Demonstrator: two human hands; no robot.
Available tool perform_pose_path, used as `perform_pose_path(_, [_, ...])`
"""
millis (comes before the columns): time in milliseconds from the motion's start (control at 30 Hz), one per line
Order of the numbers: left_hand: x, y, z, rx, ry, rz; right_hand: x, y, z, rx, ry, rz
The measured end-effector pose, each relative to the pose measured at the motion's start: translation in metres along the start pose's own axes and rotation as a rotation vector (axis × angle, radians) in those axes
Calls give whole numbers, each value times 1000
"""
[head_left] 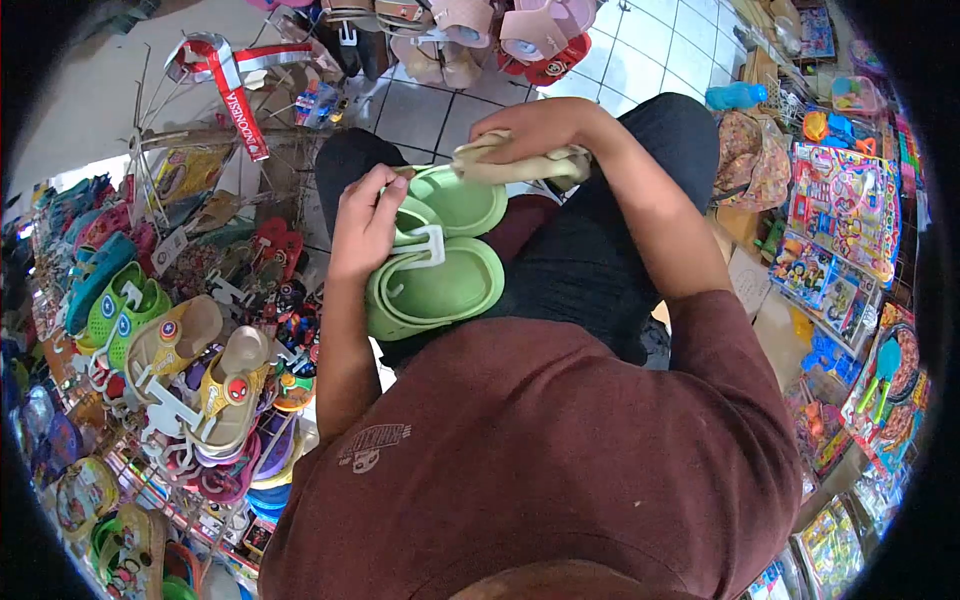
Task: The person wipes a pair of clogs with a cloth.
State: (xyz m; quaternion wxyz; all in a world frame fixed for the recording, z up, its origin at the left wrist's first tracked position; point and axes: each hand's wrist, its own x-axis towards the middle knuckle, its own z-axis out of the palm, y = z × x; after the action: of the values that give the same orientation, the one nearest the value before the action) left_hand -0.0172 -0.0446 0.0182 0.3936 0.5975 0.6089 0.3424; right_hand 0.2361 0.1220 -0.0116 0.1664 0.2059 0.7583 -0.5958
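A pair of light green clogs [445, 280] rests on my lap, joined by a white plastic hanger [432, 247]. My left hand [368, 215] grips the upper clog [465, 203] at its left side, thumb on top. To the right, my right hand [535, 132] is closed on a pale yellowish cloth [530, 168], which lies over the far right edge of the upper clog. The cloth's left end is blurred, so whether it touches the clog is unclear.
Sandals and clogs [190, 370] hang on racks at the left. A red and white ribbon [237, 100] hangs on a wire rack. More sandals [450, 35] are beyond my knees. Packaged toys [845, 210] and a patterned bag [750, 160] are at the right, near a blue bottle [736, 96].
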Motion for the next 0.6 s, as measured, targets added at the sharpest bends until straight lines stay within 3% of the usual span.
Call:
perform_pose_path(33, [0, -3, 1, -6, -12, -6, 2, 11, 5, -61, 75, 9])
perform_pose_path(133, [2, -5, 2, -14, -69, 12, 19, 22, 17, 169, 135, -84])
perform_pose_path(233, [2, -3, 3, -9, -111, 55, 58, 25, 47, 135, 356, -140])
perform_pose_path(333, [2, -1, 2, -7, -65, 24, 63, 7, 46, 350, 335, -45])
perform_pose_path(367, [1, 1, 2, -8, -49, 11, 58, 2, 37, 210, 297, -34])
perform_pose_path(467, [-1, -1, 0, -27, -9, -36, 39, 13, 21, 166, 159, -135])
perform_pose_path(600, [1, -2, -2, -26, -5, -73, -3, -5, 9, 44, 103, 86])
